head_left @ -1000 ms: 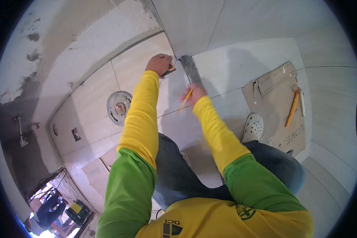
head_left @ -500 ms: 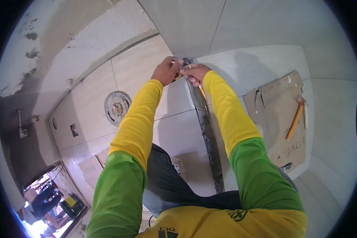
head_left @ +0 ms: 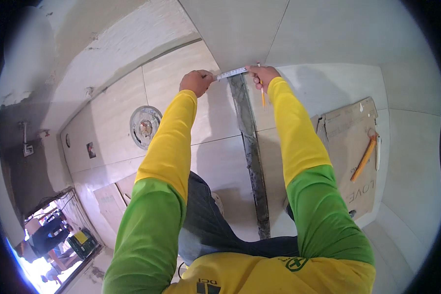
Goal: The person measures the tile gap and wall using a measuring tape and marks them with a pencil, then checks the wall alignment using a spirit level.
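Stretching a white measuring tape (head_left: pixel 232 73) across the far end of a grey strip (head_left: pixel 252 161), pinching it with fingers of left hand (head_left: pixel 197 83) and right hand (head_left: pixel 263 76), also gripping a pencil (head_left: pixel 263 95) in the latter; moments earlier, bunched together.

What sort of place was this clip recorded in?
Probably an unfinished room, perhaps a bathroom under construction: pale rectangular floor tiles, a round, grey-rimmed recess set among them, and a rough, patchy white wall suggest it.
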Available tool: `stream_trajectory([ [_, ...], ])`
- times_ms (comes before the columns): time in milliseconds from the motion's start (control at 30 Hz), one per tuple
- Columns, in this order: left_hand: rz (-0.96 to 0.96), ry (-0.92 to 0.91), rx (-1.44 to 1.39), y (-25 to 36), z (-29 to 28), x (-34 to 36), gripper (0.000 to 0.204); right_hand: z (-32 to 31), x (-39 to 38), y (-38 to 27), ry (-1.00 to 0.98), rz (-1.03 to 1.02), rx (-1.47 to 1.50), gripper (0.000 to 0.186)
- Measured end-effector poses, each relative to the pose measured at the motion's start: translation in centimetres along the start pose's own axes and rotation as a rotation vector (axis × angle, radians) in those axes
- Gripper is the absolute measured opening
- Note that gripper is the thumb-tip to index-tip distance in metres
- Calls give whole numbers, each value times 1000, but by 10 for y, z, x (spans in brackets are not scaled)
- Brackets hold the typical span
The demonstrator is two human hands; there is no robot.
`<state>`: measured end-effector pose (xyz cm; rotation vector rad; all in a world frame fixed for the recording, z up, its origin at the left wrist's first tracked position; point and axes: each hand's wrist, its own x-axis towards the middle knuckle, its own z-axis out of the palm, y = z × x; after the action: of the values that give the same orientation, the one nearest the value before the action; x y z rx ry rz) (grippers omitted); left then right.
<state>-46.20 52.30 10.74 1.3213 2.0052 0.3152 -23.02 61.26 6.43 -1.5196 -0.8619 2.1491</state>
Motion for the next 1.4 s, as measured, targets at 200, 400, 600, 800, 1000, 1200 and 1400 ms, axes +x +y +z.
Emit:
stream_trajectory([
  [200,35,81,73,1,6,8,25,19,6,5,22,-26,65,22],
  [400,20,128,61,1,11,12,25,21,9,9,85,-39,39,19],
  [600,111,244,192,-6,17,15,22,23,13,14,86,-103,3,21],
  [800,109,251,197,1,26,14,21,20,18,18,100,-148,-30,22],
  [1000,66,263,257,3,27,16,22,24,20,20,121,-143,-59,22],
  [1200,16,237,312,7,29,14,24,30,6,13,113,-147,-58,20],
  [1400,44,225,303,11,32,16,24,1,-4,7,116,-123,33,20],
])
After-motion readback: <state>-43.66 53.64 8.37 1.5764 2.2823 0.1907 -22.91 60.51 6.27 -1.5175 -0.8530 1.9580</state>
